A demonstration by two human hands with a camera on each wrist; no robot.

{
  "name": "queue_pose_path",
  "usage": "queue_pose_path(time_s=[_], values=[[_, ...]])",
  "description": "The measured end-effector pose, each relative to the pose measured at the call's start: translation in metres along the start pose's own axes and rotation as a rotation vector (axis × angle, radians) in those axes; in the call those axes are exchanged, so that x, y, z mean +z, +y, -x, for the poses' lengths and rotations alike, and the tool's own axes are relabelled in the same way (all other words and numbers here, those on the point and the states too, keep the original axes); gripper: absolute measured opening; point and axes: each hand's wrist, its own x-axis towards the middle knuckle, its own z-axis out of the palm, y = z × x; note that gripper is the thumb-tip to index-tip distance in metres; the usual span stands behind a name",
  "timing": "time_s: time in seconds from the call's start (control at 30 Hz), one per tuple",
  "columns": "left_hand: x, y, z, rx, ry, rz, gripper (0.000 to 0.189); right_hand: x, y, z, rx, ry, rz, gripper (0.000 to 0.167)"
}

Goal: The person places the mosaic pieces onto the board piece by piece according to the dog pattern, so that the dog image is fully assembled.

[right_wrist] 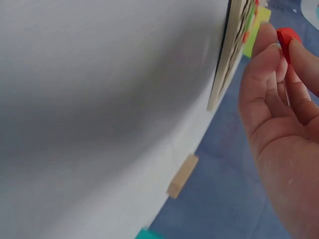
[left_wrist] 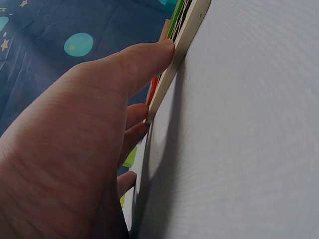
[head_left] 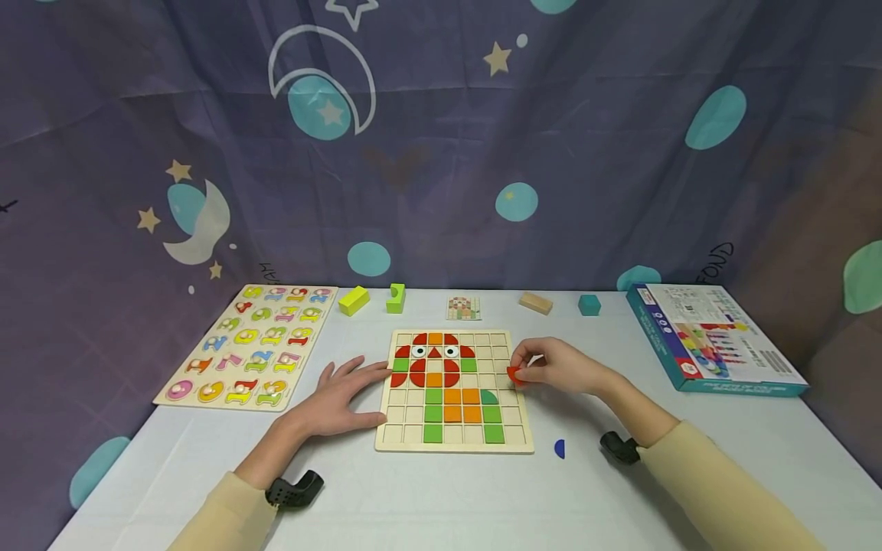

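A wooden grid board (head_left: 406, 434) lies mid-table, partly filled with red, green and orange tiles and two round eye tiles that form an animal figure. My left hand (head_left: 338, 402) lies spread at its left side, thumb and fingertips touching the edge, as the left wrist view also shows. My right hand (head_left: 561, 367) is at the board's right edge and pinches a small red tile (right_wrist: 288, 41) between thumb and fingers. Part of that tile is covered by the fingertips. A blue half-round tile (head_left: 560, 448) lies on the table at the board's lower right.
A number puzzle board (head_left: 200, 394) lies at left, a flat game box (head_left: 723, 337) at right. Along the back sit a yellow block (head_left: 354, 301), a green notched block (head_left: 396, 299), a small picture card (head_left: 464, 308), a wooden block (head_left: 536, 303) and a teal block (head_left: 589, 305).
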Motion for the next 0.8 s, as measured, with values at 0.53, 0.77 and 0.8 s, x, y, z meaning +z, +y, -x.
queue_pose_path(time_s=[0.53,0.77,0.8], values=[[0.0,0.0,0.0,-0.006,-0.001,0.002,0.072,0.024,-0.022,-0.037,-0.074,-0.073,0.044,0.004],[0.0,0.001,0.0,-0.015,-0.004,0.002,0.073,0.033,-0.025,-0.047,-0.101,-0.074,0.075,0.005],[0.0,0.001,0.0,-0.016,-0.004,0.002,0.073,0.034,-0.026,-0.047,-0.096,-0.071,0.082,0.005]])
